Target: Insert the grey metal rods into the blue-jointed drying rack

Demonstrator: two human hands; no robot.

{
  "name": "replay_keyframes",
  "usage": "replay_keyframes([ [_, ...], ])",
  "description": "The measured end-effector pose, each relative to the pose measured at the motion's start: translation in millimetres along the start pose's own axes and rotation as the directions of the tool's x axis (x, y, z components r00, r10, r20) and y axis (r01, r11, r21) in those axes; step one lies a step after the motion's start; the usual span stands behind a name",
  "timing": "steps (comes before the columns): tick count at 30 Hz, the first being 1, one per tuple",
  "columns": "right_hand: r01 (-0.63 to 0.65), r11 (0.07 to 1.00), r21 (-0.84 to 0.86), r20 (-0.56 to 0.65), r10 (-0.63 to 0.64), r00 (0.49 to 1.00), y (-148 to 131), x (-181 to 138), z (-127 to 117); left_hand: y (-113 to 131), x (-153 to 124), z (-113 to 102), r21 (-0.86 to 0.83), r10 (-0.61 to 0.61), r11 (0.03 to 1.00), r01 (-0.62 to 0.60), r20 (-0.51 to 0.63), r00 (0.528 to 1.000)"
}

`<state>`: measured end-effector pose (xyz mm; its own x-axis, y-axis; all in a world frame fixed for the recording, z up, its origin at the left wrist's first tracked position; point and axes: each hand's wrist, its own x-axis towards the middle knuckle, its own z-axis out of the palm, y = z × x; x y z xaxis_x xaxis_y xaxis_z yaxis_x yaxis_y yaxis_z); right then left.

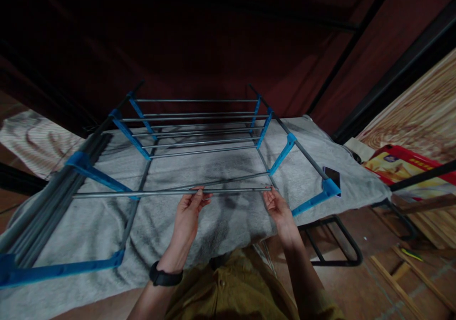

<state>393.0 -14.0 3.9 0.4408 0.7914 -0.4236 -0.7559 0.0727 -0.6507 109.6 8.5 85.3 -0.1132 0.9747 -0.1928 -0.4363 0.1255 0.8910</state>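
Observation:
My left hand [188, 215] pinches a thin grey metal tube [117, 194] near its middle, thumb on top. At the tube's right end, the fingers of my right hand [278, 209] are closed around it. The tube lies level across the near part of a rack frame made of grey tubes and blue plastic brackets [280, 154]. Several rungs [199, 144] span the far brackets. To the right of my right hand, a blue bracket [315, 202] juts inward from the side pole. Another bracket [103, 179] is left of the held tube.
A grey blanket [228, 220] covers the bed beneath the rack. Several tubes [46, 206] lie bundled at left. A phone [333, 177] rests by the right pole. Beyond the bed are a red-yellow box [409, 165], a black metal frame [347, 263] and wooden strips [395, 286].

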Motion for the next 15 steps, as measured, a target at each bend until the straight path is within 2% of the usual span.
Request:
replay_keyframes([
  [15,-0.005,1.0,-0.008,-0.04,0.005,0.999,-10,10,-1,-2,6,-18,-0.101,-0.04,0.994,0.03,-0.096,0.995],
])
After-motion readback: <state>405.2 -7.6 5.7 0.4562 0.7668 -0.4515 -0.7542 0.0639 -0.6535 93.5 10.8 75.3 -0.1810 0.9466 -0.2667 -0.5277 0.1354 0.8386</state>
